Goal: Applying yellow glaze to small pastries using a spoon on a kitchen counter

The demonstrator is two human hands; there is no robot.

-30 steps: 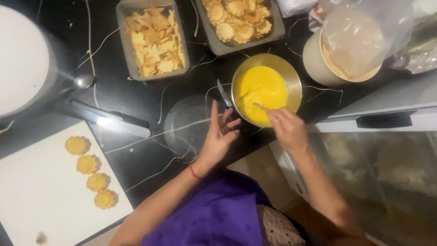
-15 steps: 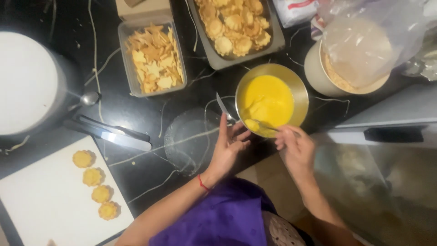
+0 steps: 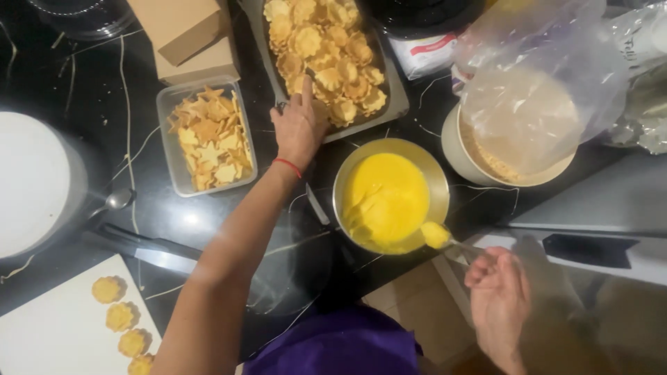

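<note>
Flower-shaped pastry shells [image 3: 326,52] fill a grey tray [image 3: 392,97] at the far side of a black counter [image 3: 139,208], where the person's left hand [image 3: 299,125] lies on the tray's near edge, fingers stretched out over the shells; whether it has closed on one cannot be told. A red thread [image 3: 287,164] circles that wrist. The right hand [image 3: 497,302], low and near the counter's edge, pinches the handle of a spoon [image 3: 445,238] whose bowl, heaped with yellow filling, hangs at the rim of a round metal bowl [image 3: 438,180] of the same yellow cream [image 3: 385,198]. The bowl stands just below the tray, between the two hands. Left of the tray sits a clear plastic tub [image 3: 167,149] of star-shaped pastry pieces [image 3: 208,142], with a cardboard box [image 3: 187,35] behind it. A knife [image 3: 149,253] lies on the counter near a white board [image 3: 48,340] carrying four small shells [image 3: 119,316] in a row. A clear plastic bag [image 3: 535,90] droops over a cream-coloured pot [image 3: 479,167] at right.
</note>
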